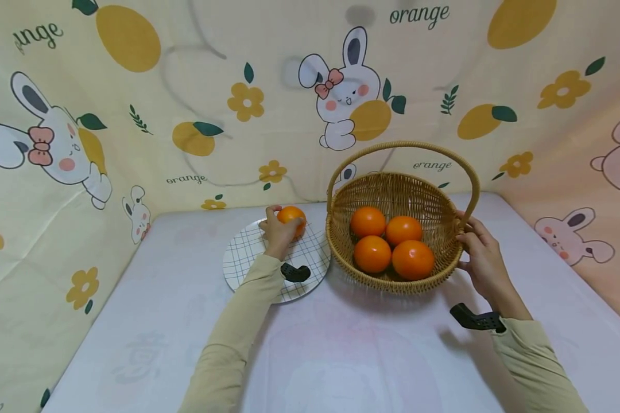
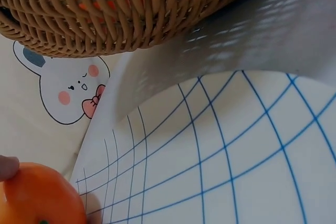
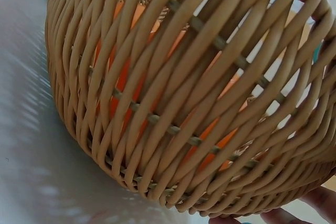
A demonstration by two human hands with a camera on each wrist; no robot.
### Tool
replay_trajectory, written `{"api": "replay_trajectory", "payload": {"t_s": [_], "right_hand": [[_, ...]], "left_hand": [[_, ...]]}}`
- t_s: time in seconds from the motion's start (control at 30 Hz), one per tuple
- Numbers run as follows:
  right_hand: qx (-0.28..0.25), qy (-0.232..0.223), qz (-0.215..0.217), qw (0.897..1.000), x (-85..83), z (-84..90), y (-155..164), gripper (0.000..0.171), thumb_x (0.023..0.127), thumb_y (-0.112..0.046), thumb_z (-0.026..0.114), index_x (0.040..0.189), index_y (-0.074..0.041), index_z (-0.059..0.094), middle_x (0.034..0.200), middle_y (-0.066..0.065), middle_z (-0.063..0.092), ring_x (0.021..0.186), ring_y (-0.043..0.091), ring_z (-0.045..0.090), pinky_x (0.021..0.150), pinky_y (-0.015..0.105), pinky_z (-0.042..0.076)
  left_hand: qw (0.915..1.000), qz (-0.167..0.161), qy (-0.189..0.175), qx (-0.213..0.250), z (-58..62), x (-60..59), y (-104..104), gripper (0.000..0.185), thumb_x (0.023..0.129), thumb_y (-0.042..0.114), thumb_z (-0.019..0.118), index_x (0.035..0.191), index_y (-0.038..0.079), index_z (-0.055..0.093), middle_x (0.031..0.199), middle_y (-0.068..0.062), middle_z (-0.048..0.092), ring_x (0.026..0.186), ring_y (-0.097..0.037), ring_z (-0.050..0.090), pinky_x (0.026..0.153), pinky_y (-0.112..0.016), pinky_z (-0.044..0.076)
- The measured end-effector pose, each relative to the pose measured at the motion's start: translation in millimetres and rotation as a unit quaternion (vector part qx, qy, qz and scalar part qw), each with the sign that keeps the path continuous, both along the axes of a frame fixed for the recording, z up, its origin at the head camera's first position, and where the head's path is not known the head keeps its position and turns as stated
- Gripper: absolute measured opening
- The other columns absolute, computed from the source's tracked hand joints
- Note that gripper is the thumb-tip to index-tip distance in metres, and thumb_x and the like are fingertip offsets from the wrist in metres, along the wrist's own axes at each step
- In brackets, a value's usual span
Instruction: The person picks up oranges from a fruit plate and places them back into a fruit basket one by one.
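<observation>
My left hand (image 1: 276, 234) grips an orange (image 1: 292, 217) at the far side of a white plate with a blue grid (image 1: 243, 258). In the left wrist view the orange (image 2: 39, 195) fills the lower left corner, with a fingertip on it, over the plate (image 2: 231, 161). A woven wicker basket (image 1: 341, 241) with a tall arched handle stands to the right of the plate and holds several oranges (image 1: 372, 252). My right hand (image 1: 477, 252) holds the basket's right rim. The right wrist view shows the basket wall (image 3: 173, 93) close up, with orange showing through the weave.
The white table (image 1: 341, 350) stretches toward me with room at the front and left. A cloth backdrop printed with rabbits and oranges (image 1: 186, 103) closes in the back and both sides. The basket (image 2: 105, 14) stands close beside the plate.
</observation>
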State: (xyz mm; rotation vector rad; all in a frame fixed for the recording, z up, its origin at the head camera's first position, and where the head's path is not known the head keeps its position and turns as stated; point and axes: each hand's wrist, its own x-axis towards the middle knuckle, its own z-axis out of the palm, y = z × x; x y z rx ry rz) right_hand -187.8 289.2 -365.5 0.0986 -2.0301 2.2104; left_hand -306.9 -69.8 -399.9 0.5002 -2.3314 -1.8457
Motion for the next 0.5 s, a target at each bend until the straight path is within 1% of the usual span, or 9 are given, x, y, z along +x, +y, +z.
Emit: {"api": "replay_trajectory", "payload": {"t_s": [0.13,0.3,0.4,0.5], "right_hand": [[0.007,-0.002,0.001,1.0,0.4,0.7,0.5,0.045,0.105,-0.014,0.036,0.149,-0.02,0.036,0.148,0.016,0.022,0.125,0.038,0.028,0.068,0.028,0.054],[0.005,-0.005,0.003,1.0,0.7,1.0,0.1,0.046,0.105,-0.014,0.037,0.15,-0.019,0.035,0.149,0.016,0.021,0.127,0.039,0.026,0.068,0.027,0.054],[0.001,-0.006,0.003,1.0,0.7,1.0,-0.2,0.046,0.104,-0.013,0.038,0.15,-0.019,0.035,0.149,0.016,0.021,0.127,0.038,0.026,0.068,0.027,0.054],[0.002,-0.007,0.001,1.0,0.9,1.1,0.0,0.046,0.104,-0.013,0.037,0.15,-0.019,0.035,0.15,0.016,0.021,0.128,0.038,0.027,0.068,0.027,0.054]], "left_hand": [[1.0,-0.007,0.0,-0.007,0.5,1.4,-2.6,0.059,0.082,0.021,0.074,0.131,0.019,0.041,0.134,-0.023,0.025,0.118,-0.041,0.032,0.094,-0.05,0.039],[0.9995,-0.019,0.007,-0.023,6.7,6.4,-6.6,0.057,0.083,0.023,0.074,0.129,0.018,0.041,0.132,-0.023,0.029,0.114,-0.04,0.041,0.095,-0.046,0.041],[0.9992,-0.037,0.017,-0.004,12.6,9.3,-9.3,0.057,0.084,0.021,0.074,0.13,0.017,0.041,0.132,-0.022,0.028,0.114,-0.039,0.042,0.093,-0.043,0.046],[0.9976,-0.06,0.024,0.024,19.1,11.4,-12.7,0.057,0.085,0.019,0.074,0.13,0.017,0.041,0.13,-0.02,0.028,0.113,-0.04,0.045,0.088,-0.044,0.051]]}}
